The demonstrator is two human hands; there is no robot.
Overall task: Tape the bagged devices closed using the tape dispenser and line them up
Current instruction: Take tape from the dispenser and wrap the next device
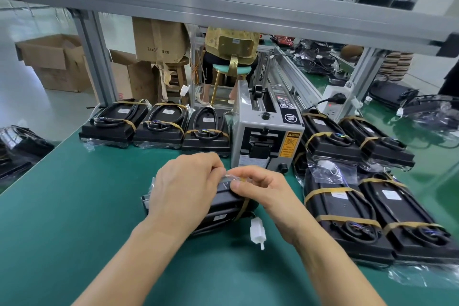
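Note:
A black bagged device (224, 208) lies in front of me on the green table (74, 194), tilted on its side, a white connector (258, 232) hanging from it. My left hand (185, 189) lies over its left half and pinches the clear bag flap at the top. My right hand (260, 187) pinches the same flap with a strip of clear tape (231, 177) from the right. The grey tape dispenser (263, 136) stands just behind the hands. Three bagged devices (159, 124) form a row at the far left of the dispenser.
Several more bagged devices (367, 206) with brown bands lie stacked right of the dispenser. A power strip (334, 104) sits behind them. A person sits on a stool (229, 69) beyond the table, with cardboard boxes (54, 59) at the back left. An aluminium frame bar (223, 7) crosses overhead.

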